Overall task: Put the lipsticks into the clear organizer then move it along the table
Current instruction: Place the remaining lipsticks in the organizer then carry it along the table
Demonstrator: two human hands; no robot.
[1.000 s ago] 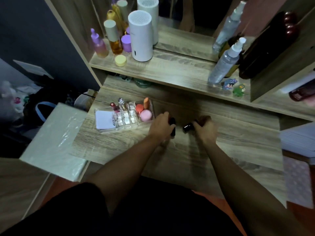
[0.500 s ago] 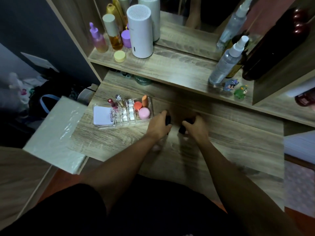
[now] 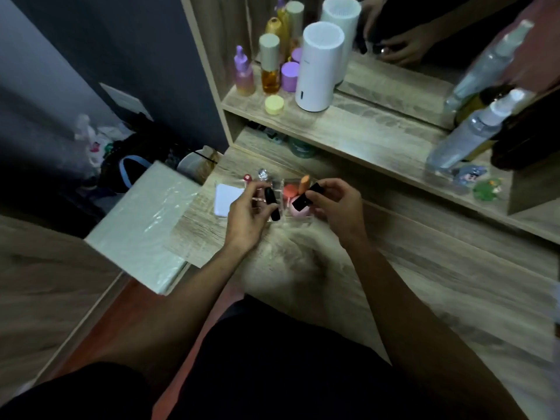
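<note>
Just above the centre of the frame, two black lipsticks are held over the clear organizer [image 3: 274,204], which sits on the wooden tabletop [image 3: 424,268] near its left edge. The left hand [image 3: 247,219] is closed around a rounded black lipstick [image 3: 271,204], pinched between thumb and fingers [image 3: 257,187] and tilted, its lower end reaching toward the organizer's front wall. The right hand [image 3: 336,207] is closed on a square black lipstick [image 3: 306,197], gripped at its upper end by thumb and fingertips and angled down to the left, above the organizer's right compartment. Whether either lipstick touches the organizer cannot be told.

Inside that right compartment a pink sponge [image 3: 298,211], a coral round piece [image 3: 290,190] and an orange pointed piece [image 3: 304,182] are seen. At the organizer's far left side a white card [image 3: 227,199] is seen, and behind the left hand a red-topped item [image 3: 248,177] and a clear faceted top [image 3: 262,174] stand up.

On the shelf [image 3: 348,131] in the upper part of the frame, a white cylinder [image 3: 319,66] is placed beside a purple dropper bottle [image 3: 244,72], an amber bottle [image 3: 269,66], a purple jar [image 3: 290,76] and a small yellow jar [image 3: 274,104]. Toward the upper right a clear spray bottle [image 3: 472,131] is seen, with two small figurines [image 3: 468,175] below it. A plastic-wrapped pale board [image 3: 142,225] lies at the left of the tabletop
</note>
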